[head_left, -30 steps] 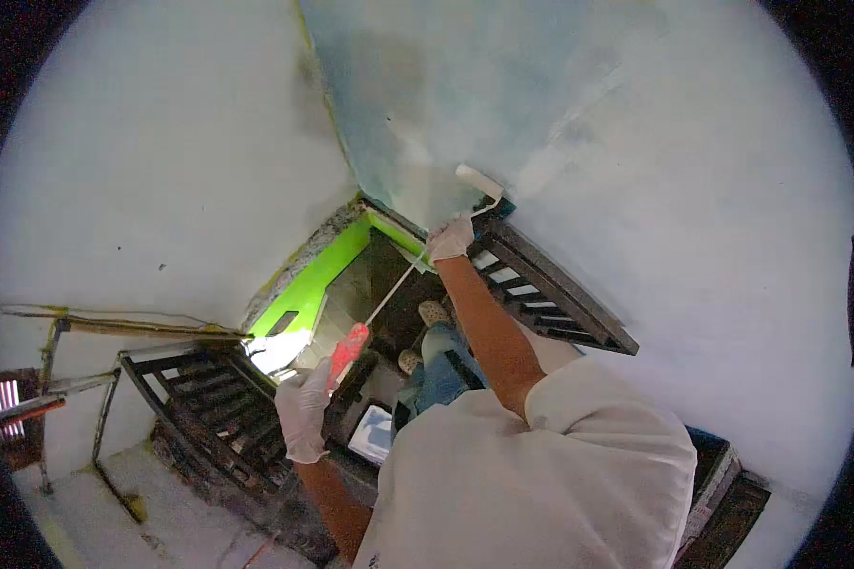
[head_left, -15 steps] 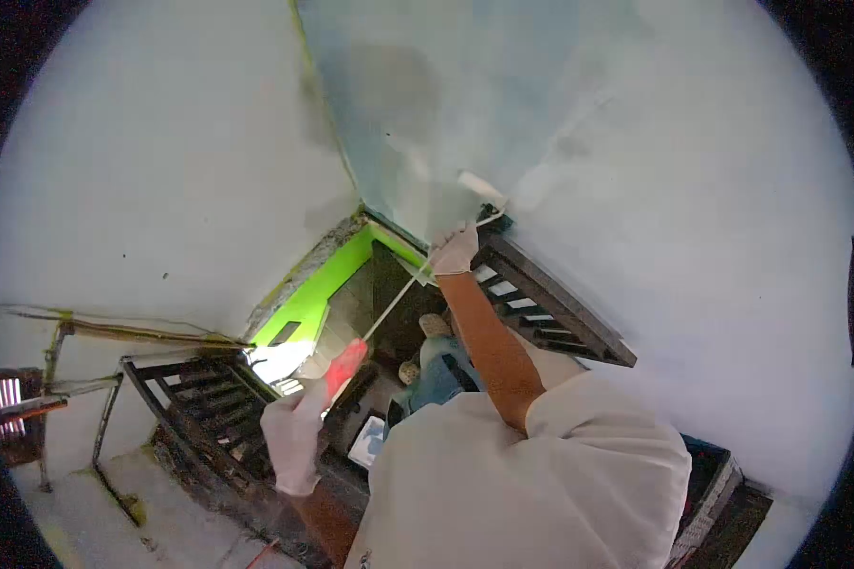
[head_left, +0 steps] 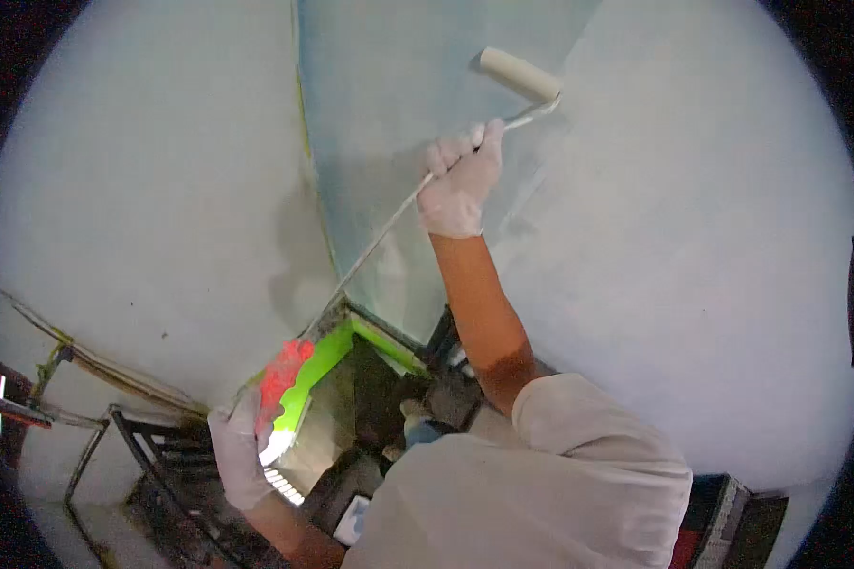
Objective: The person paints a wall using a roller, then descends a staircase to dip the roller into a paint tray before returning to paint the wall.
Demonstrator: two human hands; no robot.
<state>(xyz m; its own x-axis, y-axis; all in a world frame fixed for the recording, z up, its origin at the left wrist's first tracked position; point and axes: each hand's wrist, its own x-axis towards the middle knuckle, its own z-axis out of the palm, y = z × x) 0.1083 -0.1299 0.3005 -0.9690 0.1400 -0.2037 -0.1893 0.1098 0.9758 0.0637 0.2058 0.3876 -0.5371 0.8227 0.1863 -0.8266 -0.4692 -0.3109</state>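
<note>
A white paint roller (head_left: 520,76) lies against the upper wall, where a bluish area meets a whiter one. Its thin rod (head_left: 381,230) slopes down to a red handle (head_left: 283,377). My right hand (head_left: 460,180), in a pale glove, is closed round the rod just below the roller. Gloved as well, my left hand (head_left: 239,448) grips the red handle at the lower left.
Bright green trim (head_left: 327,356) edges an opening at the wall corner. A dark railing (head_left: 161,465) and brown pipes (head_left: 114,370) are at the lower left. A dark crate-like object (head_left: 721,512) stands at the lower right.
The roller has moved up the wall and slightly right in view, with my right hand following upward. My left hand and the red handle have shifted left. The view has tilted up.
</note>
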